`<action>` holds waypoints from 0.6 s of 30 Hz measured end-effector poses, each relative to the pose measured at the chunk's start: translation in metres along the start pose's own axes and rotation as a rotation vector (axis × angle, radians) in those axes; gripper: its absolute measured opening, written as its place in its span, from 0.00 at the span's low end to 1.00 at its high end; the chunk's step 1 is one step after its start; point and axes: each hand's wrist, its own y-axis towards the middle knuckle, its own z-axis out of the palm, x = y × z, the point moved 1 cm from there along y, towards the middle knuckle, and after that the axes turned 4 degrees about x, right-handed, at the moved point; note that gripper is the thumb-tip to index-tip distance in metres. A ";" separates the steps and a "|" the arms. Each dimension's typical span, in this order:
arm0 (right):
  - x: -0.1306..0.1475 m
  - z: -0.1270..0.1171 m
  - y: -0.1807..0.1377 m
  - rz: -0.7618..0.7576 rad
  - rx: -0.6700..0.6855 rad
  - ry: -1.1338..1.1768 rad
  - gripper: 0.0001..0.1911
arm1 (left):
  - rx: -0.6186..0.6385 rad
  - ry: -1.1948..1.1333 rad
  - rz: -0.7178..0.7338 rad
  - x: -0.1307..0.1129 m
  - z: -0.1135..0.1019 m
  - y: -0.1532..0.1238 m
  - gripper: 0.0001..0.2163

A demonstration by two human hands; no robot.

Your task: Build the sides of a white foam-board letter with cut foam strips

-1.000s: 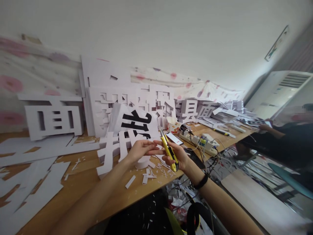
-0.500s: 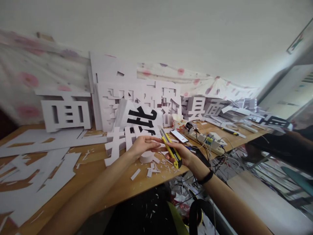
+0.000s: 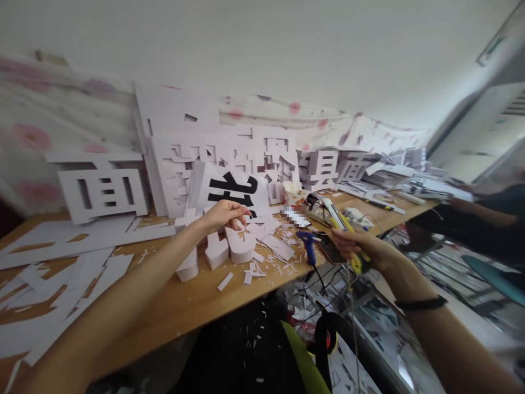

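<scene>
My right hand [image 3: 367, 249] is closed around a yellow-and-black utility knife [image 3: 341, 220], held over the right part of the table with its blade end pointing up and left. My left hand [image 3: 227, 215] is closed, fingertips pressed together; whatever may be between them I cannot make out. Beneath it lies a white foam character [image 3: 241, 246], partly covered by my hand and forearm. Behind stands a white sheet printed with a black character [image 3: 233, 190]. A blue glue gun [image 3: 308, 246] lies at the table edge, left of my right hand.
White foam scraps [image 3: 254, 271] litter the wooden table [image 3: 164, 306]. A paper cup [image 3: 293, 194], a phone [image 3: 296, 217] and a power strip [image 3: 356, 216] with cables stand near the right hand. Cut foam characters [image 3: 102, 189] line the wall. Another person's arm [image 3: 488, 210] is at far right.
My right hand has carried the utility knife right, away from my left hand, uncovering the glue gun. My left hand has shifted left and up, its fingers more curled.
</scene>
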 end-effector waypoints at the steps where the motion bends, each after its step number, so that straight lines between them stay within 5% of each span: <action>1: 0.001 0.007 0.005 -0.032 -0.013 0.039 0.15 | 0.042 -0.027 0.023 -0.002 0.006 0.000 0.08; 6: -0.019 0.083 0.068 -0.155 0.080 0.203 0.07 | 0.249 -0.306 0.116 -0.013 0.035 -0.008 0.13; 10: -0.045 0.142 0.109 -0.152 0.218 0.302 0.06 | 0.257 -0.443 0.121 -0.014 0.040 -0.013 0.12; 18: -0.058 0.148 0.105 -0.282 0.188 0.419 0.17 | 0.212 -0.555 0.230 -0.001 0.018 -0.015 0.10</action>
